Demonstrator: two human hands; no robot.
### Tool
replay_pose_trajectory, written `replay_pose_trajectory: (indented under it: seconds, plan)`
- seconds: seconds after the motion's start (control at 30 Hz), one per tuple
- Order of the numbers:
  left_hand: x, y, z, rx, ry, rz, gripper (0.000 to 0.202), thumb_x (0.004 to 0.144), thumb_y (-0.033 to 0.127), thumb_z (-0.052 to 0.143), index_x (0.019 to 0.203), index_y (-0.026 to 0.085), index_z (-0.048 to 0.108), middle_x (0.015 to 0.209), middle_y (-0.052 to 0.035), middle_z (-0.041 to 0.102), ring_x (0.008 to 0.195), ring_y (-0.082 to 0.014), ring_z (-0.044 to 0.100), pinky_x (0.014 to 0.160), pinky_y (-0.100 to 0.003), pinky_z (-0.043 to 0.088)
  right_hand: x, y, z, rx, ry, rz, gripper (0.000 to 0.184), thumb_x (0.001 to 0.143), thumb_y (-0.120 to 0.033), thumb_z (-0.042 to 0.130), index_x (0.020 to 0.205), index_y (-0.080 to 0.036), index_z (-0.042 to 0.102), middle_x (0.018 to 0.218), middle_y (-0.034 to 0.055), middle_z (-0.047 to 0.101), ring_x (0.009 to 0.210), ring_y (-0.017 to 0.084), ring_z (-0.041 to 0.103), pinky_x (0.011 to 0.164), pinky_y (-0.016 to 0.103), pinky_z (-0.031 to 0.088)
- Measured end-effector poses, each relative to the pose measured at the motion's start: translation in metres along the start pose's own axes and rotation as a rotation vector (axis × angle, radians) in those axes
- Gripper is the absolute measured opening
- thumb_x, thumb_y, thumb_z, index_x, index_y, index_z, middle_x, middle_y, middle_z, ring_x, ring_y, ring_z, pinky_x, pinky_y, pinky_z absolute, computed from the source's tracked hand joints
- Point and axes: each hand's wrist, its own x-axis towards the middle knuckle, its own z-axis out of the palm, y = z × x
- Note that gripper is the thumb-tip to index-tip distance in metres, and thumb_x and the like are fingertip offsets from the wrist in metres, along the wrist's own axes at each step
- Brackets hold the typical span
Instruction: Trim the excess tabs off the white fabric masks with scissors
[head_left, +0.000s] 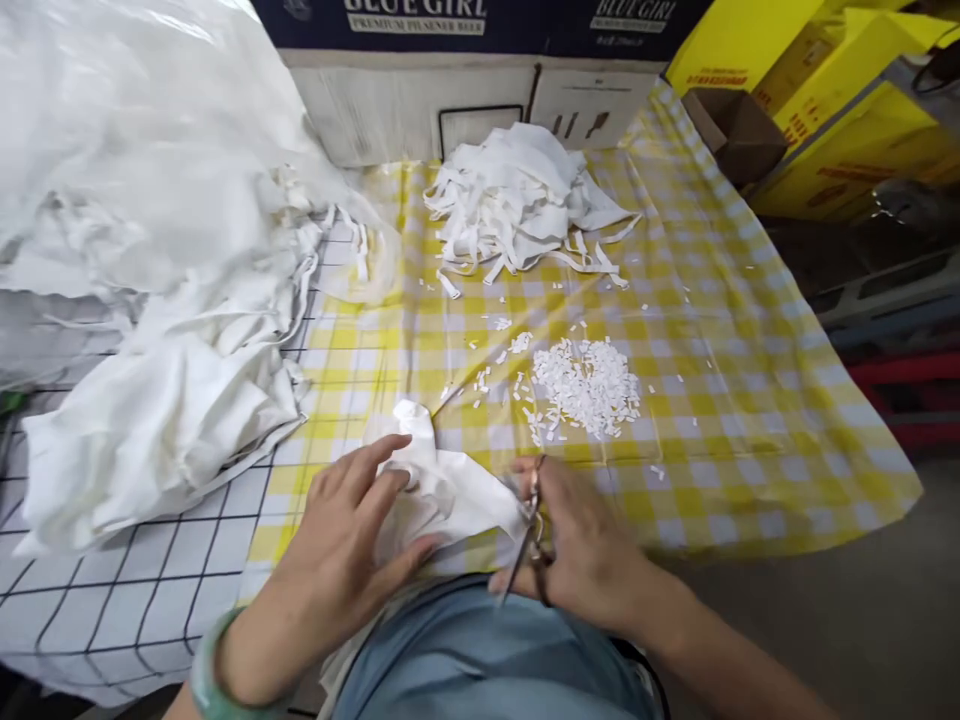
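Observation:
My left hand lies on a crumpled piece of white cloth at the near edge of the yellow checked tablecloth, fingers spread over it and thumb pressing its underside. My right hand is closed round a pair of small metal scissors, whose blades touch the cloth's right edge. Just beyond the scissors lies a heap of tiny white cut bits. A green bangle circles my left wrist.
A pile of white cloth strips sits at the back by cardboard boxes. Folded white cloth and a clear plastic bag lie at the left on a black-grid sheet. Yellow boxes stand at the right.

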Motion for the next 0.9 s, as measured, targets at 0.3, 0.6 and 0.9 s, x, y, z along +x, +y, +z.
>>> replay_pose_trajectory:
  seconds: [0.3,0.6,0.9]
  plan:
    - [0.064,0.014,-0.061,-0.045,0.258,0.114,0.016,0.086,0.010,0.049,0.097,0.020,0.055,0.080,-0.0008,0.055,0.065,-0.0145,0.055,0.056,-0.023,0.045,0.075,-0.078,-0.015,0.599,0.008,-0.160,0.016,0.075,-0.019,0.059,0.082,-0.022,0.045,0.078,-0.0033,0.054,0.064,0.010,0.050,0.057,0.020,0.042]
    - [0.244,0.024,-0.083,-0.155,0.591,0.061,0.023,0.084,0.013,0.064,0.106,0.014,0.059,0.129,-0.0165,0.056,0.126,-0.0300,0.050,0.109,-0.051,0.037,0.225,-0.072,-0.173,0.043,0.872,-0.105,0.028,0.068,-0.030,0.073,0.082,-0.022,0.050,0.087,0.0061,0.061,0.084,0.022,0.058,0.075,0.036,0.046]
    - [0.047,-0.038,-0.031,0.051,0.664,-0.262,0.049,0.087,0.038,0.065,0.129,0.017,0.051,0.137,-0.0194,0.049,0.133,-0.0353,0.042,0.109,-0.055,0.035,0.146,-0.043,0.010,0.396,0.062,-0.025,0.042,0.069,-0.050,0.077,0.087,-0.022,0.052,0.069,-0.0046,0.054,0.056,0.011,0.048,0.053,0.025,0.040]
